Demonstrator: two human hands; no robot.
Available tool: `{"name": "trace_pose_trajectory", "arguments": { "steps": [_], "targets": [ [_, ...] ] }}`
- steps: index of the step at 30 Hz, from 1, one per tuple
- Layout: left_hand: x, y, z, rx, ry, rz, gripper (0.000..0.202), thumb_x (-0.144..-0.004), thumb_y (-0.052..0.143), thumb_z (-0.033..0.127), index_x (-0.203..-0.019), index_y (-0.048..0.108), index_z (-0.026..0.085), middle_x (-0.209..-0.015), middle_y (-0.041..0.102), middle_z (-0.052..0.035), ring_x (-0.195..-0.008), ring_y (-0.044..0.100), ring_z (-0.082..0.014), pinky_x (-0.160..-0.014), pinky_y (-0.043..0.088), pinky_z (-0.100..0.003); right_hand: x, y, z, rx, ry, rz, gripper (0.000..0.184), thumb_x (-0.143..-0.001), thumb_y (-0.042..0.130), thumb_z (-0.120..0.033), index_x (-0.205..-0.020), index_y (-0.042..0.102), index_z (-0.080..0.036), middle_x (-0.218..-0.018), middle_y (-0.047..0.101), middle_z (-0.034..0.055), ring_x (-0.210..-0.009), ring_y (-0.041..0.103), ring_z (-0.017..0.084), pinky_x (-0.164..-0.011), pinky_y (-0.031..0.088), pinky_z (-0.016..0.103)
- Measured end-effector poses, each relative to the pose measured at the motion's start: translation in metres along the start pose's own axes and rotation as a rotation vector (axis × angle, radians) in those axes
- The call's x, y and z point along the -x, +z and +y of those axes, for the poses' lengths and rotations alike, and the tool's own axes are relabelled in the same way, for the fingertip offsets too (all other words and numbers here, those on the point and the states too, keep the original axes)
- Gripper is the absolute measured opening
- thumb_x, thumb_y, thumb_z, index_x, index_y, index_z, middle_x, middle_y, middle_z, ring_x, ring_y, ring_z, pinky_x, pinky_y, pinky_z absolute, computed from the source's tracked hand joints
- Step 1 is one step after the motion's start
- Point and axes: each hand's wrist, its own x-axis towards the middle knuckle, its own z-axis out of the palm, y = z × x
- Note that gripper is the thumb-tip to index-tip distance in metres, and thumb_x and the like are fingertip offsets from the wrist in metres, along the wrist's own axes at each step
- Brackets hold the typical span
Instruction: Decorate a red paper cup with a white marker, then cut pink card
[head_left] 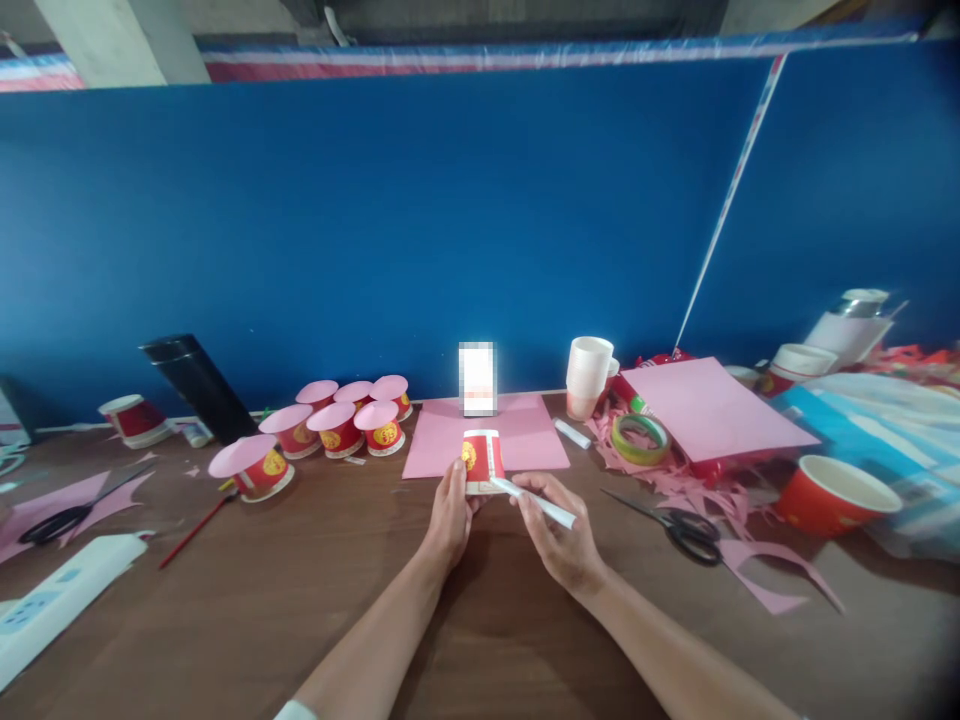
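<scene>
My left hand [451, 515] is closed round a red paper cup [481, 462] with a yellow emblem and a white edge. The cup seems to be turned upside down, above the front edge of a pink sheet [442, 440]. Pinched in my right hand [559, 535] is a white pen-shaped tube [553, 508]. Its narrow tip meets the side of the cup low on the right, or lies very close to it. A short white cylinder [572, 433] lies on the sheet's right edge, and a blurred bright white object [477, 378] stands behind the cup.
Several red cups topped with pink discs [330, 425] stand left of the sheet, near a black bottle [199, 390]. To the right are stacked white cups [589, 375], green tape [640, 440], scissors [694, 535] and an orange-red cup [838, 497]. A power strip [67, 600] lies front left.
</scene>
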Motion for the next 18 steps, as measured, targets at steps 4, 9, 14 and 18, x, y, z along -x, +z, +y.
{"name": "trace_pose_trajectory", "arguments": {
  "steps": [4,9,14,18],
  "targets": [
    [-0.0004,-0.0004,-0.0013,0.001,0.000,0.013,0.042,-0.073,0.054,0.051,-0.093,0.057,0.015,-0.092,0.063,-0.0118,-0.083,0.061,-0.0226,-0.078,0.047,-0.037,-0.0009,0.0005,-0.0013,0.011,-0.012,-0.005,0.015,-0.084,0.048,-0.024,-0.091,0.060,-0.017,-0.082,0.065,0.0059,-0.074,0.061,0.017,-0.070,0.049,0.027],
    [-0.0005,-0.0014,-0.0019,-0.008,-0.001,0.004,0.040,-0.074,0.052,0.052,-0.092,0.058,0.016,-0.091,0.063,-0.0115,-0.084,0.060,-0.0223,-0.079,0.046,-0.035,-0.0013,0.0013,-0.0003,0.017,-0.044,-0.041,0.014,-0.083,0.049,-0.022,-0.092,0.059,-0.018,-0.084,0.064,0.0067,-0.077,0.061,0.018,-0.074,0.049,0.029],
    [-0.0007,-0.0015,-0.0021,-0.012,-0.012,0.016,0.043,-0.075,0.050,0.054,-0.093,0.057,0.016,-0.093,0.063,-0.0121,-0.087,0.060,-0.0233,-0.079,0.046,-0.037,-0.0003,0.0026,0.0017,0.008,-0.023,-0.050,0.013,-0.082,0.051,-0.020,-0.090,0.060,-0.018,-0.084,0.064,0.0062,-0.078,0.061,0.018,-0.072,0.049,0.028],
    [-0.0006,-0.0011,-0.0017,-0.013,0.001,0.018,0.040,-0.074,0.051,0.054,-0.089,0.057,0.017,-0.093,0.064,-0.0115,-0.088,0.059,-0.0239,-0.078,0.047,-0.036,0.0002,0.0028,0.0026,-0.023,0.012,-0.058,0.013,-0.083,0.049,-0.021,-0.090,0.059,-0.017,-0.080,0.064,0.0055,-0.072,0.061,0.017,-0.069,0.049,0.027]
  ]
}}
